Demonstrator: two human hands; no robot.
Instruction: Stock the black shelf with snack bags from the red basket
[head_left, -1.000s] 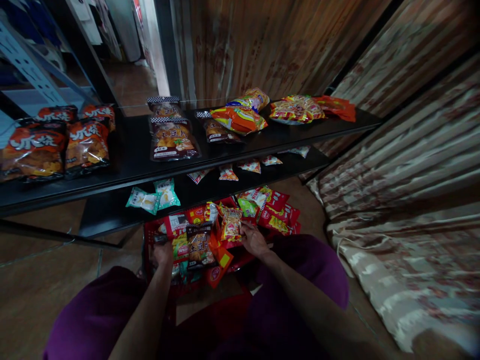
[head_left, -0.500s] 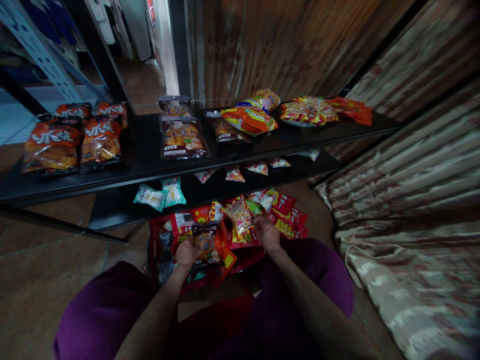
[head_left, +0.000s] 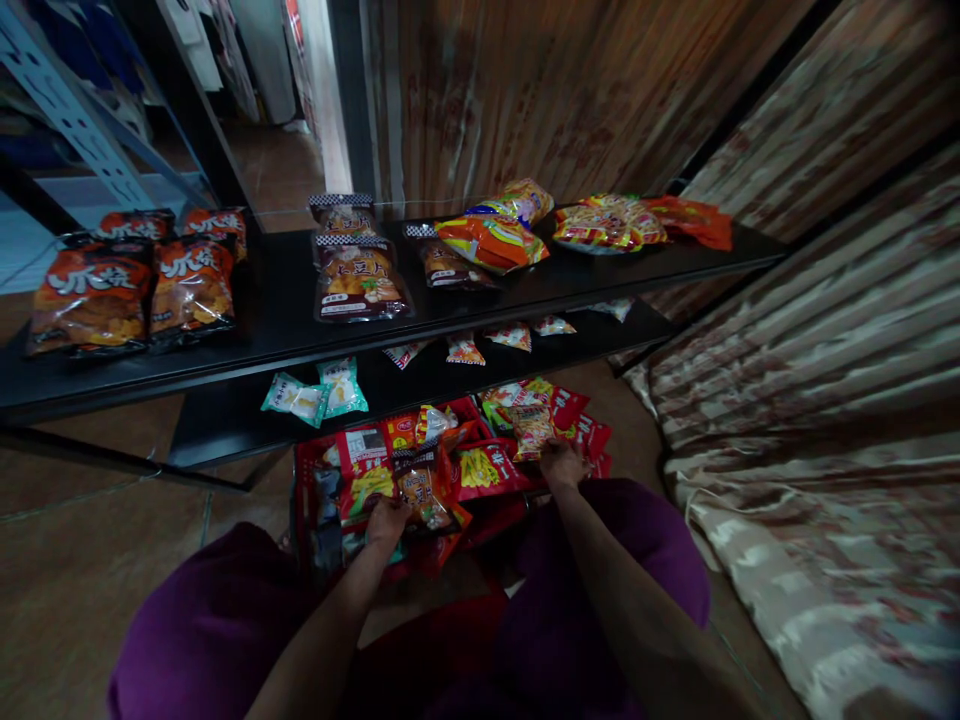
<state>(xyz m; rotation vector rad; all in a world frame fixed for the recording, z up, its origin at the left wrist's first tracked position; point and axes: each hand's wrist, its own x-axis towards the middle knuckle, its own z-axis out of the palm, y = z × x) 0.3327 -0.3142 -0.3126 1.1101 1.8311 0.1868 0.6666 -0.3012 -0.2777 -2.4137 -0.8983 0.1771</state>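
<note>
My left hand point(head_left: 387, 524) is closed on the lower left edge of a brown bag of potato chips point(head_left: 424, 492), which lies tilted over a red container point(head_left: 302, 500) full of snack bags. A small red-and-yellow snack bag point(head_left: 532, 428) is pinched in my right hand point(head_left: 564, 464), above the right side of the pile. Between the hands lies a red snack bag point(head_left: 480, 468) with yellow sticks printed on it. More red bags point(head_left: 592, 436) are spread to the right. My fingertips are partly hidden on both hands.
A black shelf point(head_left: 285, 300) in front carries orange bags point(head_left: 191, 285), brown chip bags point(head_left: 360, 280) and yellow-orange bags point(head_left: 495, 242). On the lower shelf point(head_left: 217, 420) are teal-and-white packets point(head_left: 300, 398) and several small triangular packets point(head_left: 465, 349). A patterned curtain point(head_left: 810, 400) hangs at the right.
My right hand has moved right with the red-and-yellow bag, uncovering the red bag beneath. My left hand and the brown bag have shifted slightly right and down.
</note>
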